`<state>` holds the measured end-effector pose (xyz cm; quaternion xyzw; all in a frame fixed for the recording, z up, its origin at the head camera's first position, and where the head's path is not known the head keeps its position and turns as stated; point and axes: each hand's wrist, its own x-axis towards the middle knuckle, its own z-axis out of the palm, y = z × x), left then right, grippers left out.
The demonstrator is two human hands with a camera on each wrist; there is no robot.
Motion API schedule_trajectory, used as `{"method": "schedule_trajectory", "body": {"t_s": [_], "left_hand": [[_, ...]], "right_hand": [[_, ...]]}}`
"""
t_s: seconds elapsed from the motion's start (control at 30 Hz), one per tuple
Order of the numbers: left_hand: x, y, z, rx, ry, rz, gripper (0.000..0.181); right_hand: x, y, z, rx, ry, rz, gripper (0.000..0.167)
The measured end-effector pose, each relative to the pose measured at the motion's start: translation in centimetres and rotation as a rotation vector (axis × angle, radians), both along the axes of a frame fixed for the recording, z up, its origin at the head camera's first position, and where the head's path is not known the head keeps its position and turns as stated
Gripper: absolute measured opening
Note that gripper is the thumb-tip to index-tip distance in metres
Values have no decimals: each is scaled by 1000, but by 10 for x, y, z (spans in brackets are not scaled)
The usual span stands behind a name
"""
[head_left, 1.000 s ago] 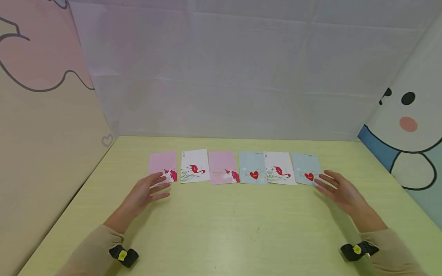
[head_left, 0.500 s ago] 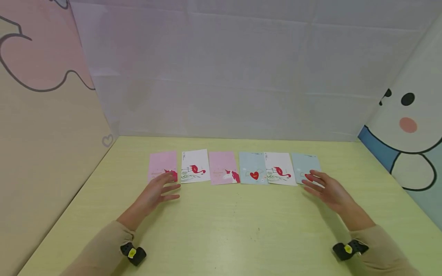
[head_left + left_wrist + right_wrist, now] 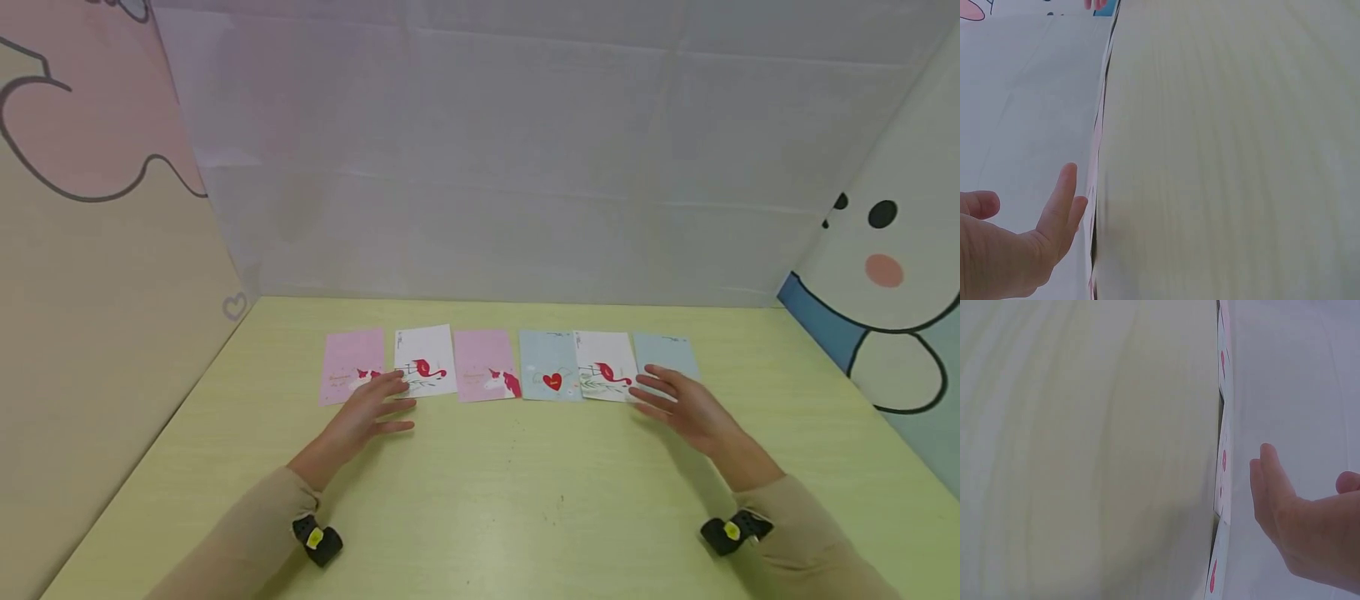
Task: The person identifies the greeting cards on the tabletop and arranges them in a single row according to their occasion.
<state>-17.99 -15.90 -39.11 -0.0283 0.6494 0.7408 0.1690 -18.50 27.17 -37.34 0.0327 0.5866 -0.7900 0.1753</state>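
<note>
In the head view a row of several printed cards lies flat on the table. From the left come a pink unicorn card (image 3: 348,358), a white flamingo card (image 3: 423,346), a second pink unicorn card (image 3: 483,358), a pale blue heart card (image 3: 543,354), a second white flamingo card (image 3: 602,350) and a second pale blue card (image 3: 666,352). My left hand (image 3: 367,421) hovers before the two leftmost cards, fingers extended and holding nothing. Before the two rightmost cards is my right hand (image 3: 686,412), fingers likewise spread and bare; it hides the last card's lower part.
A pale wooden table (image 3: 487,500) carries the cards. A white sheet (image 3: 480,167) rises behind it, with printed panels on the left (image 3: 97,292) and right (image 3: 892,317). Each sleeve has a black wrist camera, the left camera (image 3: 318,542) and the right camera (image 3: 727,533).
Both hands have moved inward towards each other, the left one rightward and the right one leftward, fingers still extended. The cards have stayed in place.
</note>
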Motion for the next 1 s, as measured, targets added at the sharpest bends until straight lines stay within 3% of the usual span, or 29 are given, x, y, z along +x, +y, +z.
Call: {"method": "schedule_trajectory", "body": {"t_s": [0.2, 0.37, 0.57, 0.77, 1.0], "left_hand": [[-5, 11, -1, -5, 4, -14, 49], [-10, 21, -2, -10, -8, -18, 48], [-15, 33, -2, -44, -5, -17, 48], [-18, 42, -4, -78, 7, -37, 48], [-21, 49, -1, -68, 21, -42, 50]], "right_hand": [[-4, -15, 1, 20, 27, 26, 51], [-9, -29, 2, 37, 26, 43, 54], [-17, -47, 1, 24, 6, 46, 35], [-23, -64, 1, 40, 1, 78, 49], [-31, -80, 2, 64, 5, 120, 51]]}}
